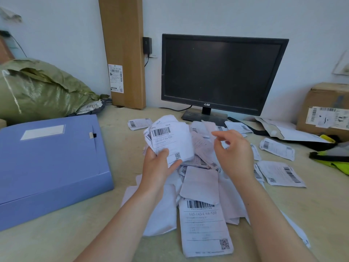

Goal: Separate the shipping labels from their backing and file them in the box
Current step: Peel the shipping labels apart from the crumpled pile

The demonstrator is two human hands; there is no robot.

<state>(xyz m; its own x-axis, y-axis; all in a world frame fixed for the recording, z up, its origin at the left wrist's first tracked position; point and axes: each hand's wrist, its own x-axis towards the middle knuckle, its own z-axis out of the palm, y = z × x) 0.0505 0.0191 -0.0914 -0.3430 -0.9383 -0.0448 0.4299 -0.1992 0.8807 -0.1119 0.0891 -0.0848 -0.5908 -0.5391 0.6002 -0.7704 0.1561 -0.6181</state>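
Paper is the whole story here: the shipping labels (204,224) lie heaped on the desk (56,242) between the forearms, with strays scattered toward the monitor (222,72). They look light, limp and easily creased or torn, so a loose corner is probably the best place to start a peel. The left hand (158,167) grips a bunched stack (170,138) of them, thumb on top. The right hand (234,150) hovers just beside it, fingers loosely curled (whether the tips pinch an edge I cannot tell). The blue file box (47,163) sits closed at the left, its contents hidden.
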